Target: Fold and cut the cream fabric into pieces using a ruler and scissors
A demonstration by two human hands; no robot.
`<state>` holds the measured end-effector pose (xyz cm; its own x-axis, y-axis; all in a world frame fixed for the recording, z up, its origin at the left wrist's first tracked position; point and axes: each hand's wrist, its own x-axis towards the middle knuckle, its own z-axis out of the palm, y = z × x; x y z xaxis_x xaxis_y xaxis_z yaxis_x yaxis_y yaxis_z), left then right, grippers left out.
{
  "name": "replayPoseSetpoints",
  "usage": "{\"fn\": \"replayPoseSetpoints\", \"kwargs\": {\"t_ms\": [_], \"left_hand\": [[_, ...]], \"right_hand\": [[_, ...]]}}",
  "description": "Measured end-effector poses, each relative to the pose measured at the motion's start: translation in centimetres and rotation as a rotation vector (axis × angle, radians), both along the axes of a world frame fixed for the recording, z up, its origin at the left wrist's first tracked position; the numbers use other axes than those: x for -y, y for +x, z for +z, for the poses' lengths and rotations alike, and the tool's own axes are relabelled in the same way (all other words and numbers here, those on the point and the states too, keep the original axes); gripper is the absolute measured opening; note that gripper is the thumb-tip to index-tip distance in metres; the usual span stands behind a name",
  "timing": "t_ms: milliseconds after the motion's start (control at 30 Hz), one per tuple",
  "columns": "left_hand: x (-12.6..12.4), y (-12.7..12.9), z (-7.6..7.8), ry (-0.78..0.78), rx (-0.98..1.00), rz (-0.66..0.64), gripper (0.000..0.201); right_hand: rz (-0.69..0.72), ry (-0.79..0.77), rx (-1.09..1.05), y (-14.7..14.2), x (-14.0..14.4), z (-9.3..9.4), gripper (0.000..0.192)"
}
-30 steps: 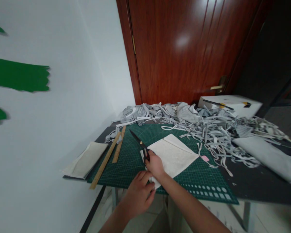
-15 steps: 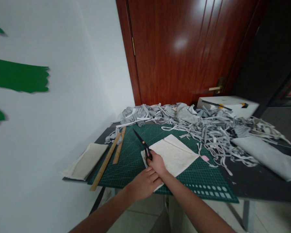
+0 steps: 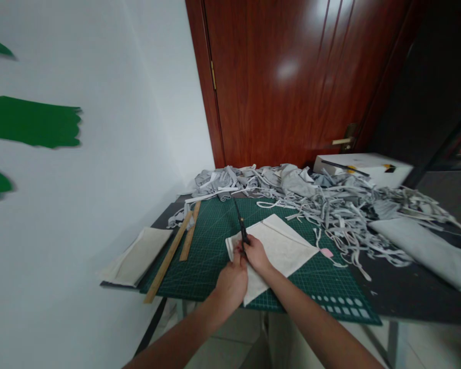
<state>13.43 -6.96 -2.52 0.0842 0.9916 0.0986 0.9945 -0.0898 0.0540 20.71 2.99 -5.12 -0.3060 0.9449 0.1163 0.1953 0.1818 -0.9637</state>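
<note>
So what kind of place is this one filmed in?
Probably a small sewing or craft workspace: a green cutting mat on the table, a heap of grey fabric strips, wooden rulers, and scissors in the right hand over white cloth.

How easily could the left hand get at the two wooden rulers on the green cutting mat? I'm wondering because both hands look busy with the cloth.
Probably yes: the two wooden rulers lie uncovered, left of the left hand, with bare green cutting mat between. It would first have to leave the white cloth.

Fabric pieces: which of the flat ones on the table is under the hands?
The white square fabric on the green mat, under both hands; the cream piece and grey piece lie untouched at the sides.
</note>
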Motion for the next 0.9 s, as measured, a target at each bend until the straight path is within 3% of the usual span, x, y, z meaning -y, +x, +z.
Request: {"fn": "replayPoseSetpoints", "kwargs": {"t_ms": [67,200,367,467,567,733,900], "left_hand": [[0.6,-0.3,-0.6,0.036,-0.094,0.053,0.046],[1.7,-1.4,-1.0,0.087,-0.126,0.038,0.039],[2.0,-2.0,0.2,0.058,-0.130,0.151,0.045],[1.7,-2.2,0.9,0.089,-0.106,0.154,0.045],[0.9,-2.6,1.3,0.118,-0.050,0.165,0.042],[-1.9,-3.8,1.8,0.031,0.172,0.343,0.022],[-5.3,-5.5,2.0,-0.101,0.294,0.390,0.054]], "right_hand": [[-0.017,0.009,-0.013,0.1,0.3,-0.2,0.017],[-0.022,0.021,-0.021,0.0,0.6,-0.7,0.019],[0.015,0.061,-0.011,0.0,1.0,-0.6,0.019],[0.025,0.098,0.033,0.1,1.4,-0.1,0.016],[0.024,0.136,0.093,0.3,1.7,0.4,0.012],[-0.006,0.160,0.166,0.2,1.9,0.8,0.013],[-0.026,0.161,0.196,0.3,1.9,1.0,0.014]]}}
